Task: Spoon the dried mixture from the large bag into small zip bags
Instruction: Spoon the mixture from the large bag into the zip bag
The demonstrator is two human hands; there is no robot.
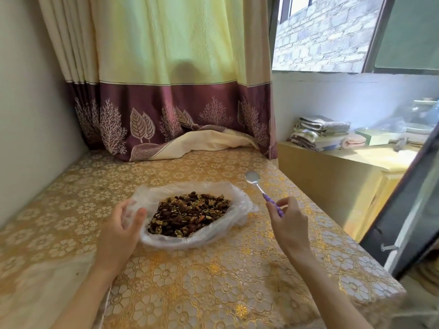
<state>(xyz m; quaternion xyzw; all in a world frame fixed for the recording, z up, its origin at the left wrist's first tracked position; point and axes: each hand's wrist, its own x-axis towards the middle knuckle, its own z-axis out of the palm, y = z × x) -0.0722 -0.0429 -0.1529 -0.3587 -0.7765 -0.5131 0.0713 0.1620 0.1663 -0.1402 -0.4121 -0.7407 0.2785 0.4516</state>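
Note:
A large clear plastic bag (234,205) lies open on the table, showing a brown dried mixture (190,213) of nuts and fruit. My left hand (123,230) grips the bag's left rim, thumb and fingers curled round the plastic. My right hand (288,222) pinches the purple handle of a metal spoon (253,179), to the right of the bag. The spoon's bowl points away, held above the table, and looks empty. A pale, clear plastic sheet or bag (35,276) lies at the lower left; I cannot tell whether it is a small zip bag.
The table (213,281) wears a gold floral cloth. A curtain (180,119) hangs down onto its far edge. To the right stands a yellow cabinet (332,186) with folded towels (320,132). A dark window frame (408,200) leans in at the right.

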